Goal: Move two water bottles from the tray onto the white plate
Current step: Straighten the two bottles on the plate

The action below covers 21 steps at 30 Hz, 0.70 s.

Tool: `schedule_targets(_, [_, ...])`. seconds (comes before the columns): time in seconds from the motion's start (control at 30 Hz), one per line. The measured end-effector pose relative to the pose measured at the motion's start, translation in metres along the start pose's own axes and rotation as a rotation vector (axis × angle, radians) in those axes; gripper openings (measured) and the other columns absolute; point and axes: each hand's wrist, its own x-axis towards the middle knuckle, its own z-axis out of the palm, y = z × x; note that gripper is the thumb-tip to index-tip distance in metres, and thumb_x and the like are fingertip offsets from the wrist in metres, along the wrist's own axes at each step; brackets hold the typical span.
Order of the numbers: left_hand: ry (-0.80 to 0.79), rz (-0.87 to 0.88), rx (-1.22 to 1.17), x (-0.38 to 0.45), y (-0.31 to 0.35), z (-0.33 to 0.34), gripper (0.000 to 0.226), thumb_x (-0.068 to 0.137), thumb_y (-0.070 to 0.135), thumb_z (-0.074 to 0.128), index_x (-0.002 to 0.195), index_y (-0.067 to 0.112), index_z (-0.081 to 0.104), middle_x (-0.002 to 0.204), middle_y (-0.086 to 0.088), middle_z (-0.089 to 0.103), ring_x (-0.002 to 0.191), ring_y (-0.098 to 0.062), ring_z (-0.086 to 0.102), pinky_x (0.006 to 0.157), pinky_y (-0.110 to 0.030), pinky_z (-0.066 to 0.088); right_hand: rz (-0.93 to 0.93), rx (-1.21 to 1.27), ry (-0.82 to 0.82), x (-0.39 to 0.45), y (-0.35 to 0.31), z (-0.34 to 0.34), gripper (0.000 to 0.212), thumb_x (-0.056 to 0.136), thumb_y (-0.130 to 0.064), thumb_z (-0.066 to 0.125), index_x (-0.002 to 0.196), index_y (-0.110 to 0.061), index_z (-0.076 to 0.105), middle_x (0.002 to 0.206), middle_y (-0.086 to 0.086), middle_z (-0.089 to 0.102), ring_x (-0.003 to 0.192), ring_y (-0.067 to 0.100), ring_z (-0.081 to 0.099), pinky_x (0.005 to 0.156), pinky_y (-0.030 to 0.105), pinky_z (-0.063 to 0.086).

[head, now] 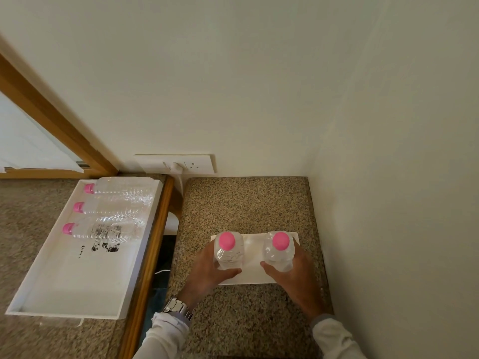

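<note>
Nearest the camera, two white sleeves reach forward, a metal wristwatch [178,308] on the left wrist. The left hand [207,270] is wrapped around the left bottle [229,252], thumb curled across its front, and the right hand [293,270] is wrapped around the right bottle [279,251] the same way. Both bottles are clear, upright, pink caps on top, and they stand over the white plate [252,274], one toward each end. Whether their bases press on the plate cannot be told from this angle. The plate lies on the speckled stone worktop [246,203] tucked into the corner of the wall.

Over to the left, past a wood-edged gap, a white tray [64,288] sits on a second speckled surface. Three more bottles [108,230] lie on their sides at the tray's far end, side by side, pink caps pointing left. The near part of the tray shows only some dark markings.

Farther back, a white socket plate [181,164] is on the wall with a plug in it, and a wooden frame [51,120] runs up the left.
</note>
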Motion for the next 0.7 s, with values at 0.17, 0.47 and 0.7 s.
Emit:
schedule_targets(0.17, [-0.009, -0.01, -0.006, 0.0, -0.001, 0.002, 0.074, 0.062, 0.009, 0.096, 0.126, 0.012, 0.06, 0.112, 0.01, 0.068, 0.107, -0.009, 0.067, 0.075, -0.008, 0.056, -0.006, -0.038, -0.014, 0.002, -0.001, -0.002, 0.069, 0.055, -0.04, 0.089, 0.111, -0.054, 0.051, 0.104, -0.032, 0.059, 0.101, -0.021, 0.056, 0.077, -0.003, 0.043])
schedule_targets(0.47, [0.105, 0.023, 0.123, -0.014, 0.003, -0.021, 0.074, 0.077, 0.0, 0.081, 0.132, 0.037, 0.048, 0.127, 0.01, 0.059, 0.118, -0.003, 0.057, 0.099, -0.027, 0.053, -0.067, -0.074, -0.076, -0.008, 0.001, -0.014, 0.097, 0.06, -0.009, 0.077, 0.148, -0.013, 0.036, 0.143, 0.006, 0.05, 0.137, 0.025, 0.046, 0.109, 0.049, 0.045])
schedule_targets(0.7, [0.082, -0.193, 0.154, -0.01, -0.005, -0.017, 0.054, 0.086, 0.005, 0.076, 0.136, 0.014, 0.056, 0.112, 0.002, 0.066, 0.105, -0.019, 0.068, 0.081, -0.018, 0.051, 0.061, 0.007, -0.037, -0.017, -0.003, -0.015, 0.095, 0.071, 0.002, 0.078, 0.151, -0.015, 0.029, 0.143, -0.004, 0.043, 0.13, 0.012, 0.041, 0.096, 0.006, 0.033])
